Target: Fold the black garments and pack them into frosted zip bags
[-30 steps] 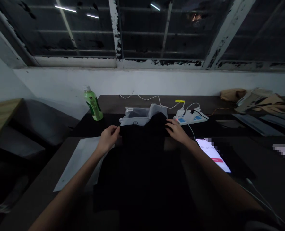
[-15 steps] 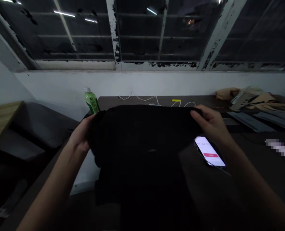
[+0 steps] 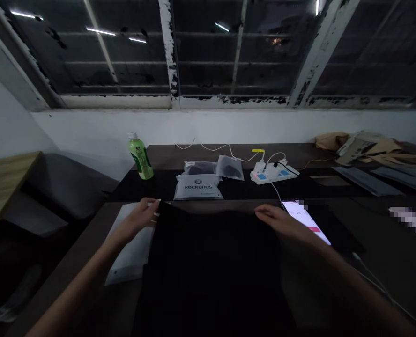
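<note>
A black cloth (image 3: 211, 262) hangs or lies stretched between my hands over the dark table. My left hand (image 3: 143, 216) pinches its upper left corner, above a white plastic bag (image 3: 130, 248) lying on the table. At the upper right edge of the cloth, my right hand (image 3: 273, 218) grips it with thumb and fingers. Just right of that hand a lit phone (image 3: 308, 220) shows a timer. The lower part of the cloth is too dark to make out its folds.
Behind the cloth lie a ROCKBROS bag (image 3: 198, 187), more plastic packets (image 3: 230, 167) and a white power strip (image 3: 274, 174) with cables. A green bottle (image 3: 141, 157) stands at the back left. Flat packets (image 3: 367, 181) and tan bags (image 3: 387, 152) lie at the right.
Both hands have come lower and closer together with the black cloth. The packets, the power strip and more of the white bag now show.
</note>
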### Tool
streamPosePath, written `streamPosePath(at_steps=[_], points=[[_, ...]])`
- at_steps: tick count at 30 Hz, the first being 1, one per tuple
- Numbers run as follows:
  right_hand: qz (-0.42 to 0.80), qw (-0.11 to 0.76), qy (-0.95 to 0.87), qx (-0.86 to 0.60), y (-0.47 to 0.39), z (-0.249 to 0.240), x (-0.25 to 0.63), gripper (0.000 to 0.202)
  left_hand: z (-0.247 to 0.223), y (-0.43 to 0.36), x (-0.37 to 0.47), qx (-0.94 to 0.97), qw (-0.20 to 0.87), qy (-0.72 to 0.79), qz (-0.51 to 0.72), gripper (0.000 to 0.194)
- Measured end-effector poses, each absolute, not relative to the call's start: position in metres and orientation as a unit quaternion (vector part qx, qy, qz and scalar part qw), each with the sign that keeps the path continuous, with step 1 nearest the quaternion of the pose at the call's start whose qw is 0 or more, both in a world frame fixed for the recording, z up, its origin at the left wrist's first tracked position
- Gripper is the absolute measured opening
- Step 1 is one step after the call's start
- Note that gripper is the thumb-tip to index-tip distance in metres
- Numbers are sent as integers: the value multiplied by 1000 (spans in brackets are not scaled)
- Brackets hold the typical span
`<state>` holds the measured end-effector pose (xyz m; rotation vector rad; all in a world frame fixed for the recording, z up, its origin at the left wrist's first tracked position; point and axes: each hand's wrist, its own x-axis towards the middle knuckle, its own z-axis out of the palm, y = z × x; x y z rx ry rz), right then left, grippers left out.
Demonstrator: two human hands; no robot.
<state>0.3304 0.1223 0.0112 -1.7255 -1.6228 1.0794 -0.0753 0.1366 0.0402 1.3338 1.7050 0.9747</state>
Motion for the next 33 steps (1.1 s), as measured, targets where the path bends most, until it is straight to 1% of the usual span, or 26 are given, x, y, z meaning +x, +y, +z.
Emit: streamPosePath(at_steps=[1, 3, 4, 5, 6, 8, 10, 11, 14, 16, 18, 20, 22, 23, 26, 28, 31, 33], points=[[327, 290, -631, -641, 117, 4, 325, 26, 36, 132, -73, 531, 340, 672, 389, 46], [172, 320, -706, -607, 100, -4, 310, 30, 30, 118, -66, 602, 235, 652, 397, 48], [127, 316, -745, -573, 89, -6, 302, 31, 27, 109, -62, 662, 179, 621, 380, 47], [109, 294, -780, -542, 79, -8, 294, 33, 24, 99, -58, 734, 126, 576, 338, 44], [105, 260, -809, -516, 69, -10, 288, 36, 20, 89, -54, 798, 98, 525, 280, 42], [118, 173, -849, -485, 55, -16, 279, 46, 9, 74, -49, 868, 81, 463, 159, 49], [132, 107, -860, -481, 52, -25, 279, 56, -4, 70, -46, 885, 91, 448, 85, 61], [134, 88, -859, -486, 54, -29, 282, 58, -10, 72, -46, 886, 104, 447, 65, 65], [135, 79, -853, -498, 70, -36, 291, 59, -15, 91, -42, 880, 157, 447, 39, 70], [139, 91, -848, -503, 87, -29, 295, 58, -7, 112, -35, 867, 173, 464, 53, 65], [148, 114, -839, -510, 109, -16, 291, 48, 6, 139, -28, 842, 163, 507, 89, 53], [166, 152, -820, -527, 138, 0, 281, 38, 20, 170, -24, 812, 140, 555, 117, 44], [210, 207, -756, -584, 173, 12, 266, 29, 28, 203, -24, 769, 121, 613, 133, 38], [220, 217, -735, -604, 192, 14, 257, 28, 29, 219, -25, 748, 121, 638, 137, 35], [279, 209, -681, -644, 245, 8, 231, 28, 23, 255, -31, 695, 152, 689, 135, 36], [328, 210, -646, -657, 269, -2, 218, 33, 15, 270, -32, 672, 183, 704, 140, 37], [378, 235, -608, -657, 284, -10, 208, 37, 8, 281, -32, 651, 235, 702, 166, 36], [398, 264, -593, -648, 281, -4, 208, 34, 11, 282, -32, 644, 267, 689, 198, 37]])
